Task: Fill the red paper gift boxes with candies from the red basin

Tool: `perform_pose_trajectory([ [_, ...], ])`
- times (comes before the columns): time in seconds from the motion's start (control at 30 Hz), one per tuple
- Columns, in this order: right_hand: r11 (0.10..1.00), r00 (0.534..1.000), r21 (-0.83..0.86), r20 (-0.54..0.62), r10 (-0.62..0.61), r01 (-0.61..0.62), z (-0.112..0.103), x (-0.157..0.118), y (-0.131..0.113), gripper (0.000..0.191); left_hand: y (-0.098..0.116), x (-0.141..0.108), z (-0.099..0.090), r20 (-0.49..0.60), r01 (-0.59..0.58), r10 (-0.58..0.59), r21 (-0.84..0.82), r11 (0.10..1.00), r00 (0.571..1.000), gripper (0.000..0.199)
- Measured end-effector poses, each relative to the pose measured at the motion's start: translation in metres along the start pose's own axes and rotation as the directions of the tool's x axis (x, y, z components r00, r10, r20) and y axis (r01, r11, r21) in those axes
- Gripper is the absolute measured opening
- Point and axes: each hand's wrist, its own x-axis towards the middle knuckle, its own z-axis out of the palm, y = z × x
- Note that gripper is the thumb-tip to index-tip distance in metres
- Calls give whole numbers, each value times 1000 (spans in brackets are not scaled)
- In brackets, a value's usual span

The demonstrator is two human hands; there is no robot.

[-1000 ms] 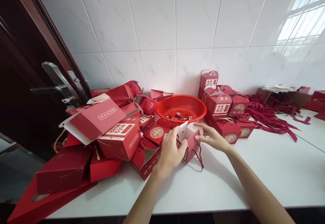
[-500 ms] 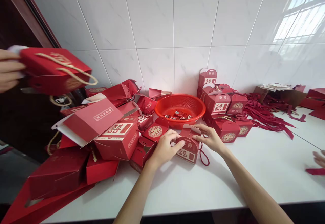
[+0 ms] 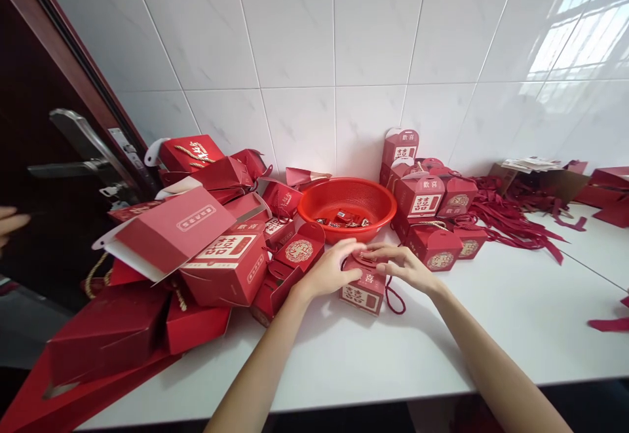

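Observation:
A small red gift box (image 3: 362, 295) with white character panels stands on the white table in front of me. Behind its top flaps curl the fingers of my left hand (image 3: 331, 270), the thumb at the near side. From the right, my right hand (image 3: 409, 268) has its fingertips on the top flaps, which are folded down between both hands. A dark red cord loop (image 3: 396, 297) hangs out at the box's right side. Just beyond is a red plastic basket (image 3: 387, 213) with small wrapped sweets (image 3: 346, 218) inside.
Many red boxes (image 3: 230, 269) lie heaped on the left. Closed boxes (image 3: 426, 200) are stacked right of the basket, beside tangled dark red ribbons (image 3: 515, 226). Another person's hand (image 3: 10, 220) shows at the left edge, near a door handle (image 3: 78, 138).
My hands have folded the box's raised top flaps down. At the left, the other person's hand has let go of a rope-handled red box, now on the heap, and drawn back.

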Motion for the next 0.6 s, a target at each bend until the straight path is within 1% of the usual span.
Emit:
perform_pose_trajectory([
  [0.03,1000,1000,7,-19,14,-14,-1,0,0,40,0,0,-1,31,-3,3,-3,1000,1000,42],
  [0.07,1000,998,12,-59,28,-28,-2,-1,-1,42,-1,0,0,38,2,-2,0,1000,999,34],
  [0.1,999,993,12,-108,46,-45,-4,0,-1,45,-3,0,0,20,12,-12,9,1000,1000,28],
  [0.17,996,979,-3,-186,88,-90,-7,0,0,49,-6,-3,2,-54,51,-49,37,998,997,27],
  [0.2,993,974,-22,-197,108,-115,-9,0,1,50,-8,-5,3,-88,79,-74,52,996,993,29],
  [0.23,989,975,-45,-180,129,-139,-10,0,2,52,-8,-7,4,-116,106,-99,61,992,988,32],
  [0.3,981,979,-63,-99,178,-184,-9,1,3,54,-8,-11,5,-138,138,-127,75,988,982,36],
  [0.37,976,976,-30,-17,217,-218,-7,1,5,56,-7,-13,6,-143,150,-138,71,986,980,36],
  [0.47,966,967,55,53,250,-253,-4,0,7,54,-7,-13,6,-169,165,-157,32,986,973,35],
  [0.53,951,959,132,94,268,-279,-6,-1,8,52,-8,-11,6,-187,173,-170,-1,985,967,37],
  [0.6,923,956,250,88,280,-293,-11,-2,4,50,-10,-10,7,-201,182,-184,-28,983,962,38],
])
